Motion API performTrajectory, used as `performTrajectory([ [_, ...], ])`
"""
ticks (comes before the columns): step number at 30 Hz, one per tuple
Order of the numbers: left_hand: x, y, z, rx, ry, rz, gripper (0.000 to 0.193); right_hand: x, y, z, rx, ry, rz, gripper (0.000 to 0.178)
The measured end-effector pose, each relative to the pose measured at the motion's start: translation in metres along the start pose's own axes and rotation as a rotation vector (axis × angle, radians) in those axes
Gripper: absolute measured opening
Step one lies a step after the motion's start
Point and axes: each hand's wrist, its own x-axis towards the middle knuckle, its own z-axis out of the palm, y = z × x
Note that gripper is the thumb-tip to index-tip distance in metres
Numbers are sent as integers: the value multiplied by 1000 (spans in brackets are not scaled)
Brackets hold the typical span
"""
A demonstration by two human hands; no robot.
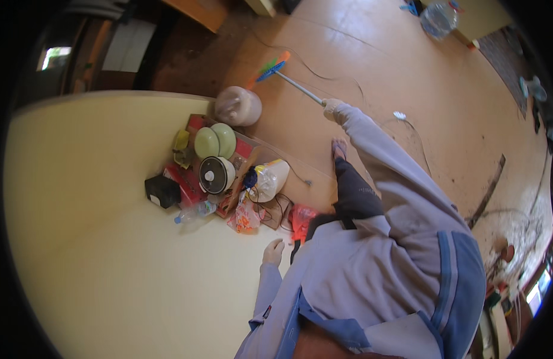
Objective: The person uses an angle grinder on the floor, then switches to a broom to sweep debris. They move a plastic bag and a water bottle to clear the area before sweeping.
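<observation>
1. We see the right hand wrapped around the pale handle of 1 broom, its arm reaching well forward.
2. The broom head, blue with orange and green bristles, is at the far end of that handle, over the brown floor, just beside 1 cloudy plastic jug.
3. The left hand hangs low near the pale yellow surface; its fingers look bent and we see nothing in them, but we cannot tell whether they are closed.
4. For writing, we find small light lettering on 1 dark trouser leg and coloured print on 1 orange-and-white bag.
5. In the cluster we count 2 round green pieces side by side, 1 white cooker with a dark lid, 1 black box, 1 clear bottle with a blue cap and 1 red plastic bag.
6. Farther off, we count 1 large clear water bottle.
7. We see 1 sandalled foot on the floor.
</observation>
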Motion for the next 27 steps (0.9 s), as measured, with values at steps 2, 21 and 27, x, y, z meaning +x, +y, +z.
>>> performTrajectory([
  [2, 21, 51, -9, 17, -22, 27, 48, -36, 44, -13, -182, -83, 37, 30],
  [21, 344, 466, 49, 1431, -494, 754, 40, -605, -140, 106, 705, 494, 1268, 46],
  [27, 318, 496, 231, 1563, -651, 1306, 64, -529, -171, 150, 1305, 526, 1624, 36],
])
